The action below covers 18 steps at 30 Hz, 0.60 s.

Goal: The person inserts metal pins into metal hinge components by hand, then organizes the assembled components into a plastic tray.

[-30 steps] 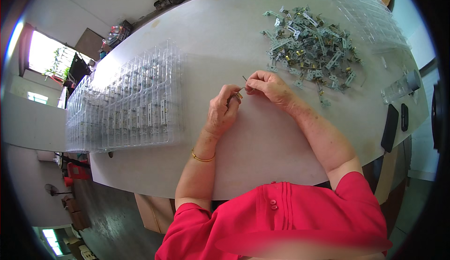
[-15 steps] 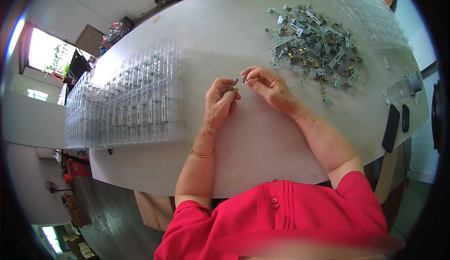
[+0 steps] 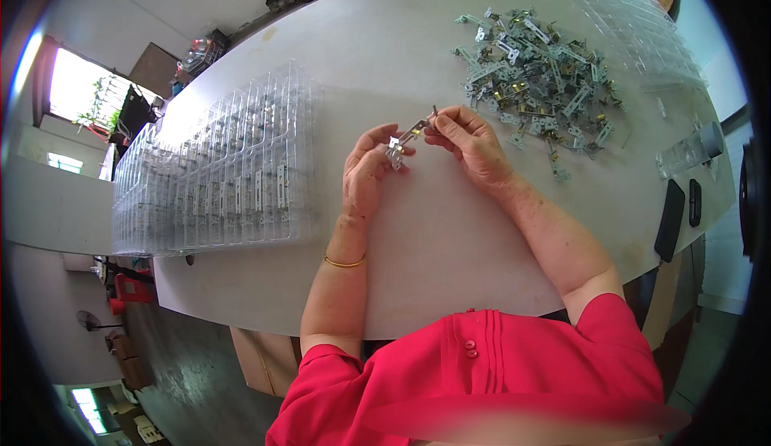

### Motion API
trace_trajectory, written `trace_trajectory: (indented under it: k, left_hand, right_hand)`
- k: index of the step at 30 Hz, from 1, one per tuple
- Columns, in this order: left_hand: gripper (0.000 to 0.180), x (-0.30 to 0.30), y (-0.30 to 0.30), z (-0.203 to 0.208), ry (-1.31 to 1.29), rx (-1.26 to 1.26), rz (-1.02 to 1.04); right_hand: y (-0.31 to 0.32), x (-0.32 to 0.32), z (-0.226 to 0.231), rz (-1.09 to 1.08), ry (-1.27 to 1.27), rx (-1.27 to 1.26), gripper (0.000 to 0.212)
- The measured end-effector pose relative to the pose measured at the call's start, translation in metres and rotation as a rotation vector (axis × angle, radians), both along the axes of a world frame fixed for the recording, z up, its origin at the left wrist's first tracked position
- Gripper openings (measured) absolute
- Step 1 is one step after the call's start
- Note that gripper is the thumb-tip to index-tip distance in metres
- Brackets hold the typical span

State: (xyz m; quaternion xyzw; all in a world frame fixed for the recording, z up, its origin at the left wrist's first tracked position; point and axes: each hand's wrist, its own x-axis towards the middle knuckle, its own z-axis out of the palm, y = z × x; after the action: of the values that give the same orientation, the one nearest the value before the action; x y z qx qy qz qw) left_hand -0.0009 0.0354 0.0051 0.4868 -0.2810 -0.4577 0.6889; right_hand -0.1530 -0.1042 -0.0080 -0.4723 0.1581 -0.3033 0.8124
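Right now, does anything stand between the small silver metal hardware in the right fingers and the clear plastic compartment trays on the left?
Yes: the bare left hand, at the lower end of the silver metal hardware; whether it grips there is unclear. Beyond it, only pale tabletop shows before the clear plastic trays.

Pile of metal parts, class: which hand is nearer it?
Right. The right hand is just lower-left of the pile of metal parts; the left hand is farther left.
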Motion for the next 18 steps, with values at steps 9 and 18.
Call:
trace_trajectory:
  k: [9, 18]
  left_hand:
    - [0.037, -0.009, -0.006, -0.006, -0.455, -0.12, 0.051]
    - [0.033, -0.004, 0.0, -0.004, -0.212, -0.003, 0.045]
  right_hand:
    - [0.004, 0.002, -0.003, 0.087, 0.024, 0.132, 0.015]
    - [0.015, 0.001, 0.001, -0.004, 0.144, -0.249, 0.016]
